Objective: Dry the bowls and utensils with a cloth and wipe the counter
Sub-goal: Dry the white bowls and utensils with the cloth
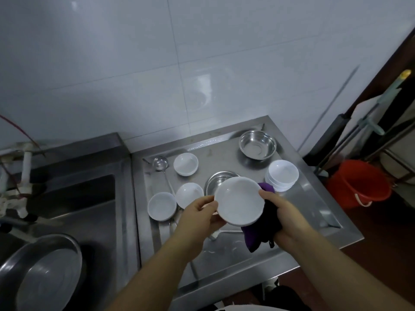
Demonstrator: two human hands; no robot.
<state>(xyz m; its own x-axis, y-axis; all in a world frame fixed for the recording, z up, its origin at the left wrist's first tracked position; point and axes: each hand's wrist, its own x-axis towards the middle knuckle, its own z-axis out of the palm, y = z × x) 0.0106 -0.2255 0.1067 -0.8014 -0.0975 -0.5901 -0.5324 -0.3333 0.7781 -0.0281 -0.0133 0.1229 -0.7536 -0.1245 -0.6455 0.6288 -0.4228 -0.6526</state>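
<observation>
I hold a white bowl point(239, 202) above the steel counter point(310, 198). My left hand point(199, 215) grips its left rim with thumb on top. My right hand point(284, 215) holds a purple cloth point(262, 232) against the bowl's right side and underside. Three single white bowls point(186, 163) point(189, 194) point(161, 205) sit on the counter to the left. A stack of white bowls point(282, 175) stands at the right. A steel ladle point(160, 163) lies at the back left. A white spoon point(219, 233) lies under the held bowl.
A steel bowl point(257, 147) stands at the back of the counter; another steel bowl point(216, 179) is partly hidden behind the held one. The sink point(74, 198) is to the left with a large steel basin point(45, 270). A red bucket point(359, 182) stands on the floor at right.
</observation>
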